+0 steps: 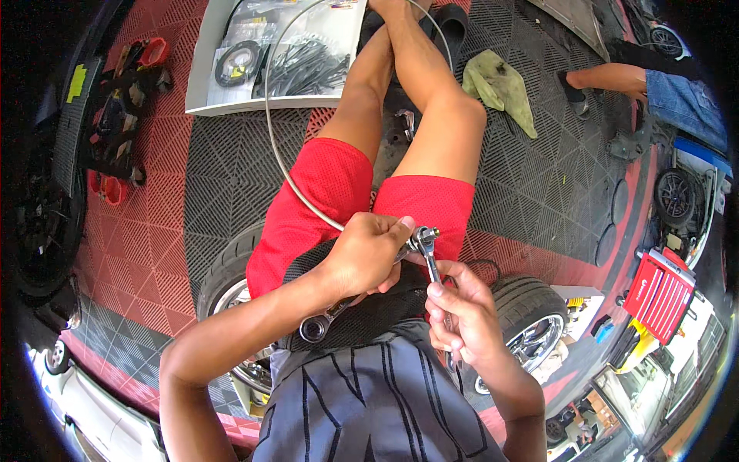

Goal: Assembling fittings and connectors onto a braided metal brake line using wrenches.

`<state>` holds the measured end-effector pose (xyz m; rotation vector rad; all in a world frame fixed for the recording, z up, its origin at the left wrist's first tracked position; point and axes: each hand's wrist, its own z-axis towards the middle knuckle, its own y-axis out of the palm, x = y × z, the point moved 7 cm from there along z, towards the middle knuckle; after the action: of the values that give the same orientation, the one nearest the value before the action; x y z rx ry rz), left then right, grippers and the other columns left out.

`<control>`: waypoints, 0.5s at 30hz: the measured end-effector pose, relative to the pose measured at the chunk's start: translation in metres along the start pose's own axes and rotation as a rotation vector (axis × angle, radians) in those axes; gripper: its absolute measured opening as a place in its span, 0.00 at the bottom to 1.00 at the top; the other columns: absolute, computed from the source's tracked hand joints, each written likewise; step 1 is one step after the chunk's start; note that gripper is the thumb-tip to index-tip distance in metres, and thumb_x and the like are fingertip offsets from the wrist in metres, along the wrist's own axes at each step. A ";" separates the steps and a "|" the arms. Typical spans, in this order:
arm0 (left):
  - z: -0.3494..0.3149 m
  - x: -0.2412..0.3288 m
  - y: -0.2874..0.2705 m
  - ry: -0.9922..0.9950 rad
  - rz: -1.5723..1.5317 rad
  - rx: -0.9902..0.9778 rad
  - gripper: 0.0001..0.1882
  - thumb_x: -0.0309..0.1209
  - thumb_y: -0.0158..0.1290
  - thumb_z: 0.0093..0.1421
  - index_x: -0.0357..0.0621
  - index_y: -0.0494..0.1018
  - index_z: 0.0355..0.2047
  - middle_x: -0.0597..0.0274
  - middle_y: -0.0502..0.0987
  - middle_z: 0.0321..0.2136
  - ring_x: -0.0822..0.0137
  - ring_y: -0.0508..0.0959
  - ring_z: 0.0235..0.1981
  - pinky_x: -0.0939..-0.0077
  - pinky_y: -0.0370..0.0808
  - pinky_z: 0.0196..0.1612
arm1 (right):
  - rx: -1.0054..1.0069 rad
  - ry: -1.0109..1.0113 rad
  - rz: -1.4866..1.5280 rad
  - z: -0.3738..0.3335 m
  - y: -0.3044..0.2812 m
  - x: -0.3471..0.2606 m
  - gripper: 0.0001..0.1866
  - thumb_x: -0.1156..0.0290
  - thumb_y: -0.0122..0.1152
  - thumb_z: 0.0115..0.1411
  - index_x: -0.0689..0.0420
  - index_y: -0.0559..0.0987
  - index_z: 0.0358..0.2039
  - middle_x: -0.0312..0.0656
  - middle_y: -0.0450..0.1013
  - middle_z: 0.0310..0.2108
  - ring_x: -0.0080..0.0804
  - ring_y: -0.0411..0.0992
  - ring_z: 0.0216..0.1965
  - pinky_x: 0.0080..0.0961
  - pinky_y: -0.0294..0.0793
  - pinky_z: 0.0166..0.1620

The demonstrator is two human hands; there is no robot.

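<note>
The left hand (368, 254) is clamped around a ratcheting wrench (323, 322), whose ringed end sticks out below the fist toward 7 o'clock. The same grip also pinches the end fitting (423, 236) of a thin braided steel line (271, 131), which arcs away toward 11 o'clock over the red shorts (315, 200) and up to the white tray (204, 73) of bagged parts. The right hand (466, 316) is closed on a second slim wrench (433, 269), its head meeting the fitting just at 1 o'clock of the left knuckles. Both hands hover over the person's lap, who sits on a tyre (531, 308) lying on the grey tiled floor (539, 177). A green rag (502, 88) lies at 1 o'clock, well apart.
</note>
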<state>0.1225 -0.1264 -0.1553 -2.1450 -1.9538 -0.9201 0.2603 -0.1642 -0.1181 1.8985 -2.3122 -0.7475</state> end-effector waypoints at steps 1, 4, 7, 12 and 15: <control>0.000 0.001 0.000 0.006 0.025 0.004 0.26 0.46 0.35 0.68 0.38 0.75 0.32 0.65 0.62 0.05 0.75 0.58 0.02 0.80 0.54 0.05 | 0.005 -0.001 0.000 0.000 0.001 0.000 0.15 0.73 0.52 0.62 0.55 0.63 0.48 0.38 0.66 0.21 0.19 0.56 0.06 0.18 0.55 0.10; 0.003 -0.001 0.001 0.072 -0.014 0.032 0.25 0.45 0.35 0.68 0.37 0.75 0.32 0.65 0.62 0.05 0.75 0.59 0.02 0.80 0.55 0.05 | -0.002 0.000 0.052 -0.002 0.010 0.000 0.15 0.72 0.52 0.62 0.54 0.64 0.48 0.38 0.66 0.21 0.20 0.56 0.06 0.18 0.55 0.09; 0.002 -0.002 -0.001 0.045 -0.023 0.018 0.25 0.42 0.37 0.67 0.35 0.75 0.27 0.61 0.65 0.05 0.73 0.62 0.03 0.77 0.58 0.06 | 0.008 -0.013 0.121 -0.003 0.012 0.005 0.14 0.71 0.51 0.62 0.53 0.65 0.48 0.38 0.66 0.21 0.20 0.56 0.06 0.18 0.55 0.09; 0.003 -0.002 0.000 0.057 -0.038 0.024 0.24 0.42 0.36 0.67 0.35 0.75 0.27 0.62 0.65 0.05 0.73 0.61 0.03 0.77 0.57 0.06 | -0.018 0.000 0.133 0.000 0.011 0.005 0.13 0.70 0.50 0.63 0.51 0.66 0.48 0.37 0.66 0.21 0.19 0.56 0.06 0.18 0.54 0.09; 0.004 -0.002 -0.001 0.066 -0.053 0.030 0.24 0.42 0.36 0.67 0.36 0.75 0.27 0.62 0.65 0.05 0.73 0.61 0.03 0.77 0.57 0.06 | -0.009 0.017 0.115 0.001 0.011 0.004 0.13 0.70 0.50 0.63 0.51 0.66 0.48 0.37 0.66 0.21 0.19 0.56 0.06 0.18 0.54 0.09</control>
<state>0.1228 -0.1267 -0.1597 -2.0293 -1.9889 -0.9515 0.2494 -0.1668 -0.1156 1.7433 -2.3798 -0.7242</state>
